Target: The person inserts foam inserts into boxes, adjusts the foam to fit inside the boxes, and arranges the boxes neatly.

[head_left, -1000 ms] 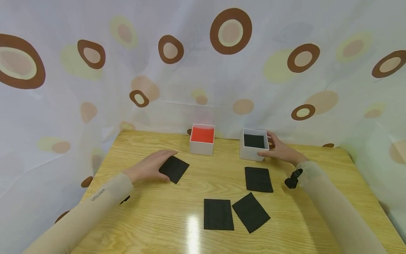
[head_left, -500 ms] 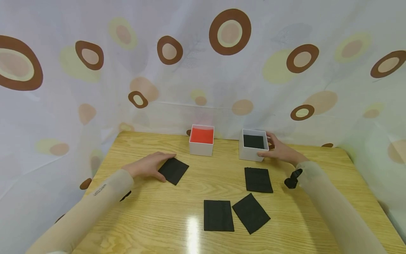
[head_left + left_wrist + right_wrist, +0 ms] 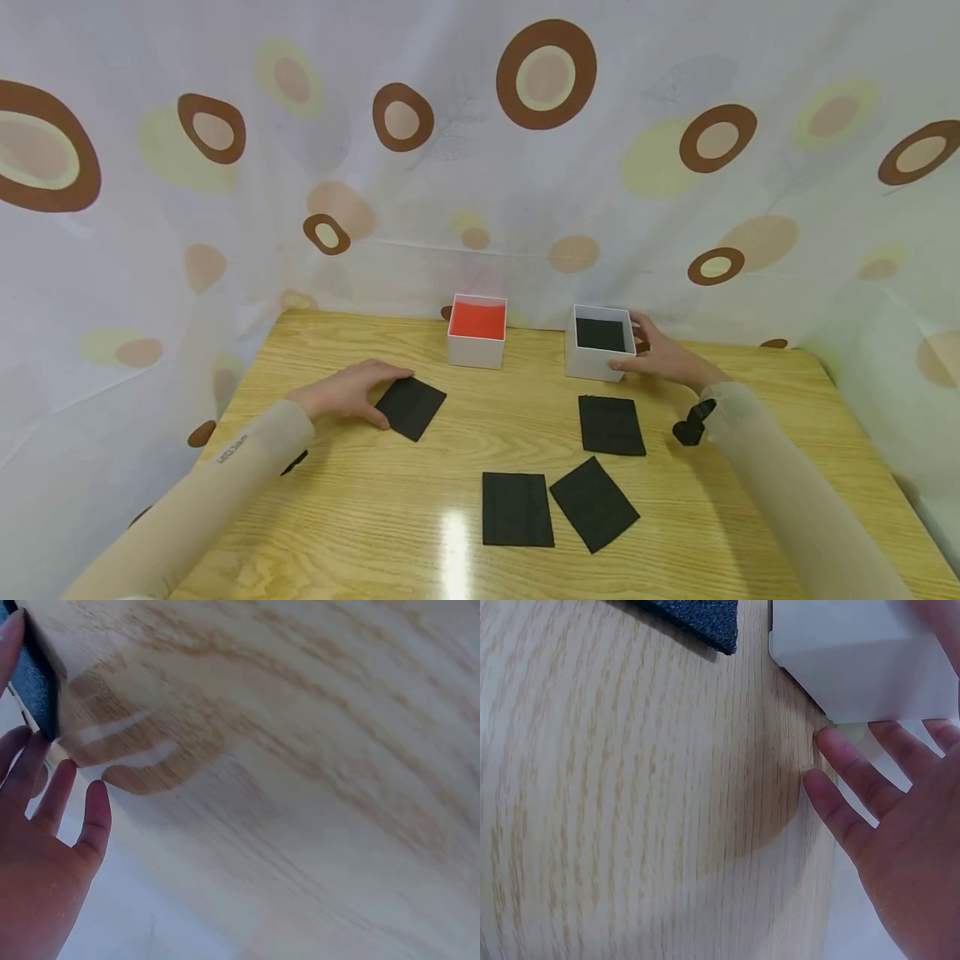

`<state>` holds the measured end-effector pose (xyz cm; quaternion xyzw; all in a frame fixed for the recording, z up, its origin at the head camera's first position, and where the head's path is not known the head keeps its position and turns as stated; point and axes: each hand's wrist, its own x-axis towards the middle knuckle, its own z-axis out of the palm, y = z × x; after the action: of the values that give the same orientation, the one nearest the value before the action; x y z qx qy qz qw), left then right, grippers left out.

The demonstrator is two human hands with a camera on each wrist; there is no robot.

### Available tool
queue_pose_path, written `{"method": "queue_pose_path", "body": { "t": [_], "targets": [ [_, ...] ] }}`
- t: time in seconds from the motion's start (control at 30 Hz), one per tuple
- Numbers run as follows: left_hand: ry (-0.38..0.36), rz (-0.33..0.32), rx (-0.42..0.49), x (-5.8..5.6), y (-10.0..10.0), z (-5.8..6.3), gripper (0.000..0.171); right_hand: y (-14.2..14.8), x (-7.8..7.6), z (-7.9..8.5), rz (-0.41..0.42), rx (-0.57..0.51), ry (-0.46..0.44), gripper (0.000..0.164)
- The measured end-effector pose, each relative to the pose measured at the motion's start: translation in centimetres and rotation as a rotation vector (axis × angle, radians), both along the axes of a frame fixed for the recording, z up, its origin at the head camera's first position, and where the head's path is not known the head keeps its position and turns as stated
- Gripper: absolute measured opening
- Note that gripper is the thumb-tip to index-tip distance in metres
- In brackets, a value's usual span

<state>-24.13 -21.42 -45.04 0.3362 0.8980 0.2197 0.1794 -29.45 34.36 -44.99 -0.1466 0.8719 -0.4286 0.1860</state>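
My left hand [image 3: 347, 392] spans a black foam square [image 3: 414, 409] at the left of the table, thumb on its near edge and fingertips on its far edge. In the left wrist view, the dark blue-black corner of this square [image 3: 34, 682] shows between thumb and fingers. My right hand [image 3: 667, 357] holds a white box [image 3: 592, 362] at the back right, with the thumb at its front wall and the fingers round its right side. Inside that box lies black foam [image 3: 600, 334]. The box wall [image 3: 862, 675] fills the upper right of the right wrist view.
A second white box [image 3: 476, 353] with red material [image 3: 478, 320] inside stands at the back middle. Three more black squares lie on the wooden table [image 3: 360, 517]: one [image 3: 611, 425] before the right box, two [image 3: 517, 508] nearer the front. A patterned sheet [image 3: 465, 183] hangs behind.
The left hand and its black square have shifted slightly towards the front, and the left thumb has drawn back a little to the left. The right hand and its box have not visibly moved.
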Motion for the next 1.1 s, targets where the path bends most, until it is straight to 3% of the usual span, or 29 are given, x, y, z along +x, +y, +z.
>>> {"method": "queue_pose_path", "body": {
  "t": [0.27, 0.63, 0.9, 1.1],
  "targets": [
    [0.084, 0.01, -0.072, 0.1, 0.4, -0.4, 0.095, -0.1, 0.1, 0.0, -0.009, 0.002, -0.014, 0.104],
    [0.177, 0.053, -0.056, 0.1, 0.5, -1.3, 0.09, -0.3, 0.1, 0.1, -0.002, -0.003, -0.008, 0.103],
    [0.238, 0.03, -0.142, 1.2, 0.7, -0.7, 0.088, -0.2, -0.1, 0.0, -0.005, 0.001, -0.011, 0.103],
    [0.338, 0.02, -0.183, 1.4, 0.6, -0.5, 0.083, -0.2, -0.1, -0.1, 0.002, -0.013, -0.003, 0.103]
  ]
}}
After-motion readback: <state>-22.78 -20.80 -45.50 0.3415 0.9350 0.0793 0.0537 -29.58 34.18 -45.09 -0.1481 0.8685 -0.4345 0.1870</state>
